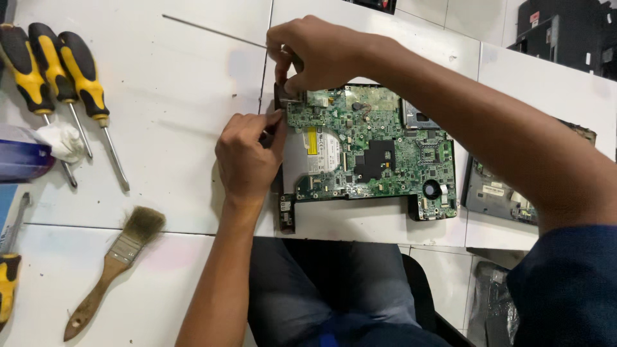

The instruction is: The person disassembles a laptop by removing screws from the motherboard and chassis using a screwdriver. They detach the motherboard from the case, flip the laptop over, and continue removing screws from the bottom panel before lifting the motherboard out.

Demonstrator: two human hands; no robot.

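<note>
The left hand point(247, 157) is curling shut, perhaps gripping a tool, while the right hand point(315, 51) is pinching the green circuit board's point(379, 154) dark corner bracket point(286, 96).

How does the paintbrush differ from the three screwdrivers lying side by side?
The paintbrush has a bare wooden handle and soft bristles; the three screwdrivers have yellow-and-black grips and thin metal shafts. The paintbrush lies alone near the table's front edge; the screwdrivers lie side by side further back. Both lie flat on the white table, left of both hands, untouched.
</note>
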